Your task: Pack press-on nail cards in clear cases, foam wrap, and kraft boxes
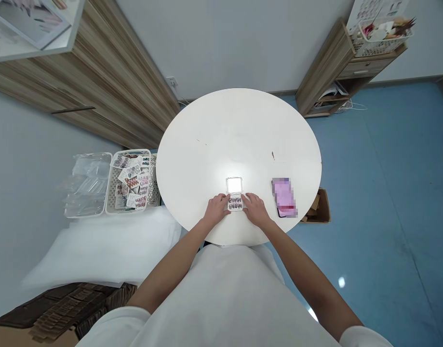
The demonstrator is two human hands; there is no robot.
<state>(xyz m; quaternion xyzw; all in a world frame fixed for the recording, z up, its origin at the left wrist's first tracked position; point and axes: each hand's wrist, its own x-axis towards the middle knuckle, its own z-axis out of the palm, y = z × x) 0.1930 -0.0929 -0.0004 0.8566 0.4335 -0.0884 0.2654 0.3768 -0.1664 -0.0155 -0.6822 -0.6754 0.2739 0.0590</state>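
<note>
A small clear plastic case (235,203) lies on the white round table with its transparent lid (234,185) raised on the far side. Rows of purplish, decorated press-on nails (235,200) sit inside it. From the left, my left hand (217,208) grips the case's edge between thumb and fingers. My right hand (255,209) holds the opposite edge in the same way. Both palms face inward near the tabletop, and the undersides of the fingers are hidden.
A phone (284,197) with a blurred pink screen lies right on the table (239,130). Left stand a white basket (108,193) of nail cards and a basket of clear plastic cases (91,183). A cardboard box (324,207) sits on the floor at right; a wooden cabinet (326,67) stands behind.
</note>
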